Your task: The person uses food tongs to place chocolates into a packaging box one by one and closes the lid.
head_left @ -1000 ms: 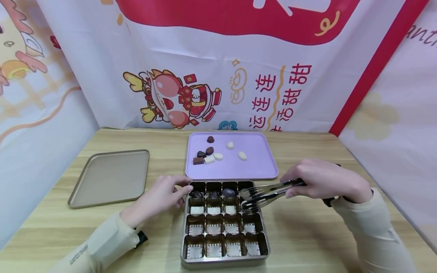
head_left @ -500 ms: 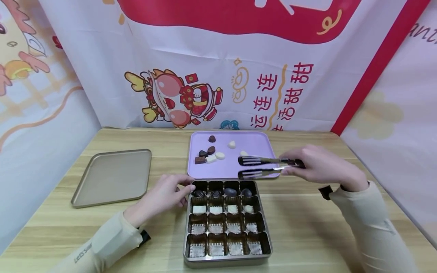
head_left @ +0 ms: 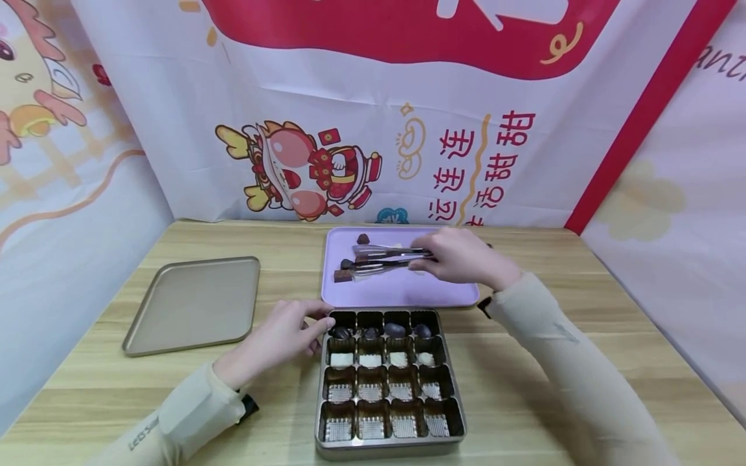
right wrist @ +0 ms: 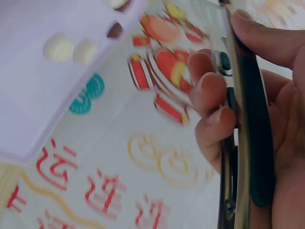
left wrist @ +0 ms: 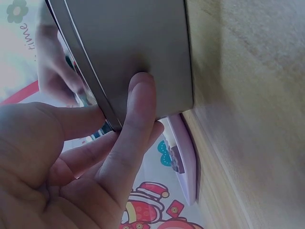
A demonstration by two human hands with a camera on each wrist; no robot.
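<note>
My right hand (head_left: 463, 255) grips black-handled metal tongs (head_left: 405, 252) over the lilac tray (head_left: 402, 298). Their slotted ends hang above the chocolates and partly hide them; whether they touch one I cannot tell. Around them lie a brown square chocolate (head_left: 342, 276) and a dark round chocolate (head_left: 363, 239). In the right wrist view, fingers wrap the tongs' handle (right wrist: 257, 119). My left hand (head_left: 291, 330) holds the far left corner of a divided tin box (head_left: 390, 445), thumb at the rim and a finger against the side wall (left wrist: 133, 38). Dark chocolates (head_left: 395, 330) fill its far row, white ones (head_left: 370, 360) the second.
A bare gold-toned baking tray (head_left: 195, 304) lies to the left on the wooden table (head_left: 280, 414). The lilac tray stands just behind the tin box. Printed cloth (head_left: 350, 84) hangs behind and at both sides.
The tongs left the box's second row, where a white chocolate now sits in the rightmost compartment. My right hand moved away and left over the lilac tray. My left hand stayed on the box.
</note>
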